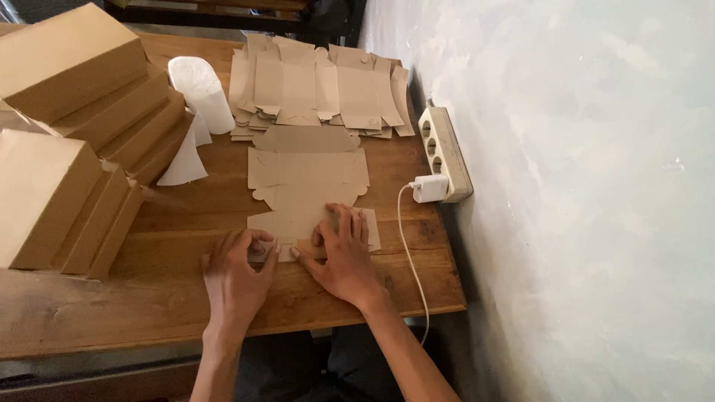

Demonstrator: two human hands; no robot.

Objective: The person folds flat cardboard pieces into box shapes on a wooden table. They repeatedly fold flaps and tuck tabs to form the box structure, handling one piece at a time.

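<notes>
A flat brown cardboard box blank [307,177] lies unfolded on the wooden table [186,298] in front of me. My left hand [238,274] presses its near left flap, fingers curled over the corner. My right hand [342,257] lies flat with spread fingers on the near right flap. Both hands rest on the blank's front edge and neither lifts it.
A pile of more flat blanks [320,85] sits at the back. Two stacks of folded brown boxes [67,149] stand at left, beside white paper rolls [201,93]. A power strip [445,149] with a white charger [430,188] and cable runs along the wall at right.
</notes>
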